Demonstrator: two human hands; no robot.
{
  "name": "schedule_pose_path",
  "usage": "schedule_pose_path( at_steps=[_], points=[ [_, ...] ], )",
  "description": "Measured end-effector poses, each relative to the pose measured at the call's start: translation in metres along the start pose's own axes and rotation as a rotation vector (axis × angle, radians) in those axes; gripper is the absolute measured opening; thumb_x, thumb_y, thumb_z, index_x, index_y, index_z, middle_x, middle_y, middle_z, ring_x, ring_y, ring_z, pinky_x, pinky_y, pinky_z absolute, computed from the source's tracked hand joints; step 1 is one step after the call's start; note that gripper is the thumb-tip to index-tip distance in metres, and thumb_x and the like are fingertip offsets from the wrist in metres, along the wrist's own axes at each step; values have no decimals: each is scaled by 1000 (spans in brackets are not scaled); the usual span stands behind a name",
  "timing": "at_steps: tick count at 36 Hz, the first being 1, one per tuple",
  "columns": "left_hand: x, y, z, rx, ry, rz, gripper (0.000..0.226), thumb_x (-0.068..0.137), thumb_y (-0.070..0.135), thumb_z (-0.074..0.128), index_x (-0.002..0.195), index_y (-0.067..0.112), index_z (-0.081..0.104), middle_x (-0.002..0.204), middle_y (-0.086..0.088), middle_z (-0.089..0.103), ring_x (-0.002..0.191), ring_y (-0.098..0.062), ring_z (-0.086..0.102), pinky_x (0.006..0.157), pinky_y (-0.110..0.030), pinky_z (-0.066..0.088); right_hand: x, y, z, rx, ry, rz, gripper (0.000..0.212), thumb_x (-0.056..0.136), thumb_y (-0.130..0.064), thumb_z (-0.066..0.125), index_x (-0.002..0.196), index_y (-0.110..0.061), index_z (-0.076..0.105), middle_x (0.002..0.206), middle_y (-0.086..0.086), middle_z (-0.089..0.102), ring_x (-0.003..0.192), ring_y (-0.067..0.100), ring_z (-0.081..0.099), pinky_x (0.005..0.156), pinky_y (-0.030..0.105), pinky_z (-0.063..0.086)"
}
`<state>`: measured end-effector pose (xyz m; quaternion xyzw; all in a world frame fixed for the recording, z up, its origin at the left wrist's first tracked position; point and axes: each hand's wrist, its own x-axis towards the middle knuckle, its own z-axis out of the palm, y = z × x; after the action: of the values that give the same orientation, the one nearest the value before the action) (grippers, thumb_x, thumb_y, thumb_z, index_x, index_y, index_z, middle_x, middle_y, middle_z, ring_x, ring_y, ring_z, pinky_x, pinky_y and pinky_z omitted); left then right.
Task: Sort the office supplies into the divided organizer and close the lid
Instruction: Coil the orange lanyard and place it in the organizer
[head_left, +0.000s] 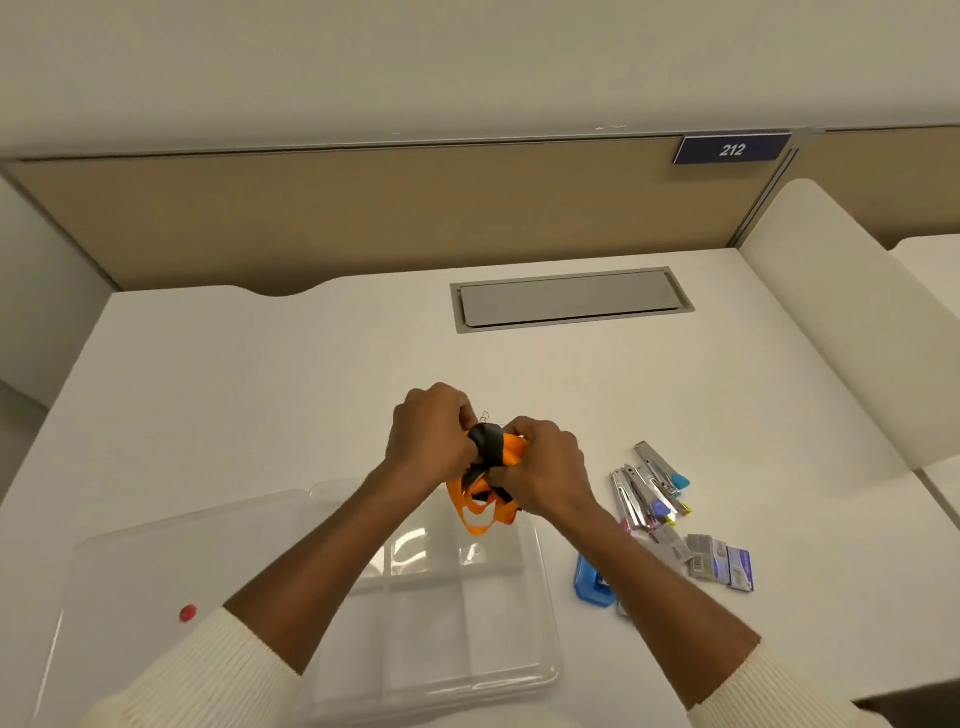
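I have both hands up over the far edge of the clear plastic divided organizer, its compartments bare as far as I can see. My left hand and right hand are both clenched around one bundle of orange and black woven lanyard straps, which sits pinched between the two sets of fingers, with loose orange loops hanging just below my knuckles.

The risk I see is in those loops. If I loosen either grip before the bundle is tight, I expect it to spring open and spill across a divider, and then the clear hinged lid, lying open to the left of my left wrist, may not shut flat. A small metal ring pokes out above my fingertips and could snag.

The metal nail clippers, small foil packets and blue plastic stapler lie untouched to the right of my right hand.
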<state>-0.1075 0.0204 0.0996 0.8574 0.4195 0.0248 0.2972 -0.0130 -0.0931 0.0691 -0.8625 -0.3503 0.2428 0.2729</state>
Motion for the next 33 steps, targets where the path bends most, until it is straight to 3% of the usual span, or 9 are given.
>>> schedule_pose_path(
  at_steps=[4, 10, 16, 21, 24, 27, 29, 33],
  points=[
    [-13, -16, 22, -52, -14, -59, 24, 66, 6, 78, 87, 19, 76, 80, -2, 74, 73, -20, 66, 50, -20, 39, -10, 6, 26, 4, 1, 19, 36, 70, -24, 81, 103, -22, 67, 76, -8, 64, 70, 16, 64, 73, 36, 59],
    [-30, -27, 54, -220, -103, -100, 27, 67, 6, 71, 91, 18, 72, 89, -2, 74, 83, -21, 70, 71, -37, 61, -19, 18, 36, -11, -129, -15, 63, 77, -18, 70, 136, -17, 48, 107, 6, 69, 94, 25, 66, 78, 36, 54],
    [-28, -37, 58, -245, -120, -58, 34, 77, 15, 78, 110, 17, 69, 108, 0, 73, 102, -18, 68, 88, -40, 59, -21, 22, 13, -92, -116, -92, 52, 82, -14, 68, 131, -19, 52, 116, 6, 67, 101, 26, 63, 79, 34, 51],
    [-20, -44, 50, -111, -66, 26, 28, 79, 26, 83, 104, 23, 71, 102, 9, 71, 91, -15, 68, 81, -32, 56, -24, 29, 3, -247, -144, -167, 50, 81, -29, 74, 128, -26, 57, 120, -1, 66, 106, 22, 62, 86, 40, 53],
    [-18, -47, 47, -49, -156, 88, 30, 74, 26, 84, 101, 26, 70, 103, 8, 73, 82, -16, 68, 77, -33, 57, -34, 36, 6, -395, -253, -263, 64, 77, -37, 78, 133, -28, 49, 121, 0, 57, 111, 24, 54, 84, 41, 53],
    [-21, -51, 51, 10, -303, 152, 32, 71, 21, 84, 100, 25, 73, 96, 4, 75, 81, -16, 68, 77, -34, 58, -43, 47, 20, -435, -395, -343, 99, 69, -40, 87, 149, -33, 28, 140, 1, 42, 122, 24, 43, 91, 42, 53],
    [-23, -52, 57, 113, -338, 210, 26, 75, 20, 79, 100, 21, 75, 90, 0, 75, 83, -18, 66, 78, -36, 57, -46, 54, 31, -459, -421, -380, 109, 67, -35, 90, 152, -31, 23, 149, 1, 33, 128, 24, 37, 94, 42, 54],
    [-25, -55, 69, 232, -340, 265, 15, 87, 21, 65, 98, 20, 74, 90, -8, 73, 85, -24, 60, 73, -39, 53, -46, 64, 48, -493, -274, -484, 75, 83, -14, 78, 147, -26, 42, 144, 6, 43, 127, 26, 45, 92, 37, 55]
  ],
)
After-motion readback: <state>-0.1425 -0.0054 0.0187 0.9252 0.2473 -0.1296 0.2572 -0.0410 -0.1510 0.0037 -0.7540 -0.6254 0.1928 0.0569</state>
